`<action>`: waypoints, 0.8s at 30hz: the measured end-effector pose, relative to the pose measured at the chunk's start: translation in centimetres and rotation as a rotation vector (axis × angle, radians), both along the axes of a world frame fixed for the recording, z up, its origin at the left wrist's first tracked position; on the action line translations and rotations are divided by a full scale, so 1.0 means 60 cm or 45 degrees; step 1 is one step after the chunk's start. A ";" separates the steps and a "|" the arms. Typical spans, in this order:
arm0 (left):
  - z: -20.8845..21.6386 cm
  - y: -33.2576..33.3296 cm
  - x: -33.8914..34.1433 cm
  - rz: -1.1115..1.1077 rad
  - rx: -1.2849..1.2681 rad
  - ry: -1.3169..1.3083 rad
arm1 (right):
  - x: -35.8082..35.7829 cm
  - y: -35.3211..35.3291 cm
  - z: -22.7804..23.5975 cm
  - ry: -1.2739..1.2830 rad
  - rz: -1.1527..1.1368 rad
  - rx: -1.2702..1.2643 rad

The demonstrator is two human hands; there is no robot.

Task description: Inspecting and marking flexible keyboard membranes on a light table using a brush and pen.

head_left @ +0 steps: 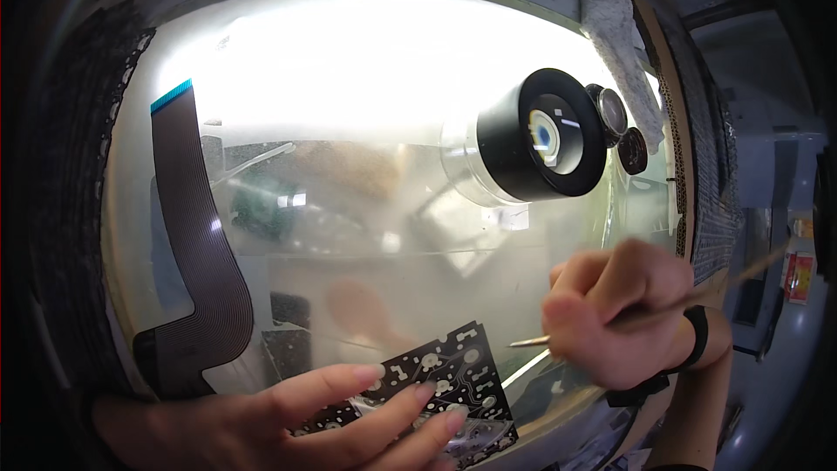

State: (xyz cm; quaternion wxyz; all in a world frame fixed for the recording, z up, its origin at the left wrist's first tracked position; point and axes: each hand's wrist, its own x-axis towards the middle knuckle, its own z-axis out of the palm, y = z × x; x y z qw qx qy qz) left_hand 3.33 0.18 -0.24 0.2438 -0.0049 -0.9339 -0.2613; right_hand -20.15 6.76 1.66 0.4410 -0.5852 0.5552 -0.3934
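My left hand (296, 419) lies at the lower left with its fingers stretched out over a black circuit sheet (481, 375). The sheet is marked with pale spots and fine lines, and its fingertips rest on or just over it. At the right, my right hand (619, 314) is closed around a thin brush (528, 343). Its fine tip points left, apart from the sheet's upper right corner, and the blurred handle runs up to the right. A wide striped ribbon cable (196, 209) with a blue-edged end stretches along the left side.
A black-rimmed loupe (506, 135) with a clear base stands on the brightly lit glossy surface (349, 61). Right of it are two small round lens-like things (612, 112). A cardboard edge (684, 166) bounds the right side, and a dark ridged edge (109, 148) the left.
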 end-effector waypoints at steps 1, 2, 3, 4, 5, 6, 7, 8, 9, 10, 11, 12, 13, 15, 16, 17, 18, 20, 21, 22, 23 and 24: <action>0.000 0.001 0.000 0.009 -0.011 0.000 | -0.001 -0.001 -0.002 0.114 0.170 -0.165; 0.000 0.001 -0.001 0.012 -0.012 0.000 | 0.001 0.000 -0.003 0.114 0.174 -0.166; 0.001 0.001 -0.001 0.009 -0.012 -0.005 | 0.004 0.002 -0.005 0.142 0.176 -0.247; 0.002 0.000 -0.001 0.009 -0.010 -0.016 | 0.005 0.002 -0.007 0.164 0.180 -0.326; 0.005 0.000 -0.001 0.012 -0.007 -0.020 | 0.005 0.001 -0.007 0.156 0.177 -0.314; 0.007 -0.001 -0.001 0.023 0.002 -0.043 | 0.005 0.000 -0.009 0.151 0.180 -0.311; 0.008 -0.002 -0.002 0.030 0.011 -0.060 | 0.004 0.000 -0.010 0.132 0.165 -0.275; 0.009 -0.003 -0.003 0.028 0.012 -0.058 | 0.003 0.000 -0.010 0.114 0.150 -0.238; 0.009 -0.004 -0.003 0.032 0.020 -0.055 | 0.003 0.000 -0.009 0.115 0.148 -0.237; 0.008 -0.005 -0.003 0.039 0.027 -0.055 | 0.002 -0.002 -0.010 0.127 0.164 -0.224; 0.008 -0.005 -0.003 0.039 0.028 -0.058 | 0.002 -0.003 -0.010 0.138 0.178 -0.212; 0.008 -0.006 -0.003 0.035 0.020 -0.058 | 0.002 -0.005 -0.011 0.135 0.179 -0.212; 0.007 -0.006 -0.003 0.028 0.014 -0.056 | 0.004 -0.007 -0.011 0.134 0.185 -0.231; 0.005 -0.004 -0.002 0.027 0.018 -0.055 | 0.007 -0.009 -0.012 0.132 0.190 -0.247; 0.005 -0.004 -0.002 0.022 0.019 -0.050 | 0.008 -0.010 -0.011 0.138 0.204 -0.249; 0.004 -0.004 -0.002 0.019 0.021 -0.047 | 0.008 -0.010 -0.010 0.145 0.218 -0.251; 0.003 -0.003 -0.002 0.017 0.022 -0.038 | 0.009 -0.009 -0.010 0.147 0.215 -0.247; 0.001 -0.002 -0.001 0.019 0.021 -0.035 | 0.009 -0.010 -0.012 0.161 0.216 -0.264; -0.001 -0.001 -0.001 0.020 0.029 -0.020 | 0.008 -0.010 -0.014 0.159 0.217 -0.262; -0.001 -0.001 -0.002 0.022 0.036 -0.006 | 0.007 -0.011 -0.014 0.155 0.229 -0.277; 0.001 -0.005 0.000 0.024 0.037 -0.009 | 0.006 -0.012 -0.015 0.151 0.242 -0.291; 0.005 -0.013 0.002 -0.016 -0.153 -0.080 | 0.006 -0.012 -0.016 0.148 0.243 -0.289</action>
